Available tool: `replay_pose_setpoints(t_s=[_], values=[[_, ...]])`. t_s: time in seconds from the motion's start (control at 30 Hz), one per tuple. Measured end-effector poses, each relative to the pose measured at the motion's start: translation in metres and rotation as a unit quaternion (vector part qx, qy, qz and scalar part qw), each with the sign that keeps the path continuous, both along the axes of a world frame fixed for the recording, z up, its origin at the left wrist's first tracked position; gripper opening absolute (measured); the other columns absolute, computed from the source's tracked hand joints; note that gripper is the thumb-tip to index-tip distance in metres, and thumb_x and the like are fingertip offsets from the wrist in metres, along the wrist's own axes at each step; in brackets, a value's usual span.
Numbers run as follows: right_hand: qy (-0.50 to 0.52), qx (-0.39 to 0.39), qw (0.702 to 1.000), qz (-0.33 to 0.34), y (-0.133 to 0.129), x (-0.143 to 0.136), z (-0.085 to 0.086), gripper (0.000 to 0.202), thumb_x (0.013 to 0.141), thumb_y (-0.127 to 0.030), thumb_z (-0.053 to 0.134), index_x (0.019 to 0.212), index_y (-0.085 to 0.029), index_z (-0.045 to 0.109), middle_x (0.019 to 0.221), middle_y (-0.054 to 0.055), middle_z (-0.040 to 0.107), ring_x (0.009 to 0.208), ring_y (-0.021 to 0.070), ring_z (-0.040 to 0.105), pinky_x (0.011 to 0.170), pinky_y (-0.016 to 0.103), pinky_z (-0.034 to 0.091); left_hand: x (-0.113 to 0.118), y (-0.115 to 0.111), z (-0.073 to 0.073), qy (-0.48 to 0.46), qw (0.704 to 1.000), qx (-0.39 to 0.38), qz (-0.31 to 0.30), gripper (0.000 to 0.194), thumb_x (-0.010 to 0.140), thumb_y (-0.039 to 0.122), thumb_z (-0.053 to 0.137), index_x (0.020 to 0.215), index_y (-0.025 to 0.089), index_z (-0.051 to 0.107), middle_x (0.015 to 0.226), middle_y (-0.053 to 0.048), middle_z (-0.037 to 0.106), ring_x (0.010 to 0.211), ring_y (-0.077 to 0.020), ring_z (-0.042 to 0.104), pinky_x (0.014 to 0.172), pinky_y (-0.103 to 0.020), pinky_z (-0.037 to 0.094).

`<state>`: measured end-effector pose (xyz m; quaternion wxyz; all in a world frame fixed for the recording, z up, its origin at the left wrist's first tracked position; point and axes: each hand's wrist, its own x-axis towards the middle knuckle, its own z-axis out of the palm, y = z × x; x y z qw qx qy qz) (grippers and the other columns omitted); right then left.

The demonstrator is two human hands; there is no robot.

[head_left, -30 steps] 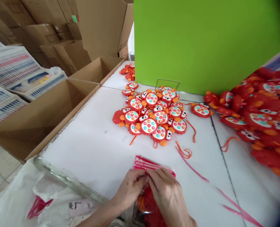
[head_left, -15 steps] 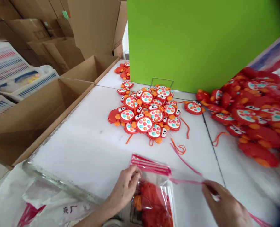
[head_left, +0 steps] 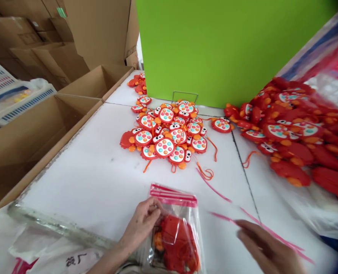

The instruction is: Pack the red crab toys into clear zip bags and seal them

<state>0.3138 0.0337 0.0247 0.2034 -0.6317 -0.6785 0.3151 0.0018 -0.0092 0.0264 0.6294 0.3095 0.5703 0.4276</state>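
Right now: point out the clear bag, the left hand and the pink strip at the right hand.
clear bag point(head_left: 176, 213), head view, on the clear film below its pink top band.
left hand point(head_left: 142, 222), head view, back of the hand.
pink strip point(head_left: 222, 217), head view, its free left end.

The right hand point(head_left: 267, 249) is blurred and cut off by the bottom edge; right of it, the toy heap point(head_left: 297, 133) smears.

A packing room in a toy warehouse — stacked cardboard boxes point(head_left: 29, 45) fill the upper left, and heaps of identical red crab toys point(head_left: 166, 131) cover the white table point(head_left: 86, 182) — more at right.
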Motion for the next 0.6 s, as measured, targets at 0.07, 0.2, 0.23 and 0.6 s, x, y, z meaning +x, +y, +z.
replay_pose_setpoints(t_s=[0.07,0.2,0.23,0.6], values=[[0.047,-0.093,0.994,0.032,0.010,-0.041,0.006,0.036,0.076,-0.049,0.057,0.096,-0.021,0.067,0.073,0.003,0.069,0.056,0.0158,0.060,0.051,0.023,0.049,0.001,0.000,0.002,-0.008,1.000,-0.004,0.007,0.018,0.077,0.035,0.057,0.075,0.018,0.050,0.073,-0.003,0.063,0.069,-0.0176,0.062,0.064,-0.028,0.048],[0.135,-0.185,0.970,0.082,0.027,-0.093,0.005,0.029,0.074,-0.042,0.060,0.087,-0.017,0.068,0.068,0.002,0.066,0.060,0.0163,0.058,0.055,0.025,0.046,0.004,0.001,0.006,-0.017,1.000,-0.022,0.013,0.015,0.077,0.032,0.054,0.074,0.018,0.049,0.072,-0.002,0.063,0.067,-0.0168,0.061,0.064,-0.028,0.048],[0.155,-0.198,0.963,0.094,0.029,-0.097,0.004,0.024,0.073,-0.039,0.061,0.081,-0.018,0.067,0.064,0.000,0.063,0.059,0.0156,0.056,0.055,0.025,0.045,0.003,0.001,0.006,-0.012,1.000,-0.023,0.015,0.015,0.076,0.032,0.054,0.074,0.018,0.049,0.072,-0.002,0.063,0.068,-0.0170,0.061,0.064,-0.028,0.047],[0.242,-0.159,0.955,0.067,0.015,-0.082,-0.013,0.021,0.077,-0.037,0.059,0.066,-0.019,0.059,0.060,-0.004,0.047,0.057,0.0118,0.041,0.053,0.022,0.034,-0.010,-0.005,-0.008,0.116,0.993,0.022,-0.019,0.011,0.078,0.021,0.044,0.069,0.018,0.050,0.066,0.003,0.046,0.066,-0.0134,0.043,0.062,-0.022,0.033]])
